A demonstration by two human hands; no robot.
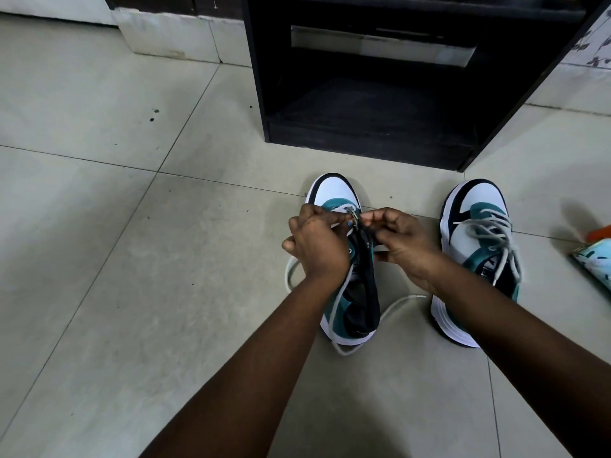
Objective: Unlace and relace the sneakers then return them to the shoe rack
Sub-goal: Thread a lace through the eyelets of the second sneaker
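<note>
Centre frame, on the tiled floor: left hand and right hand both pinch the grey lace at the near sneaker front eyelets (loose ends trail beside it), second sneaker laced at right, black shoe rack above.

Both arms reach forward, close together. The left hand and the right hand nearly meet — fingers curled, fingertips pinching the shoelace between them.
</note>
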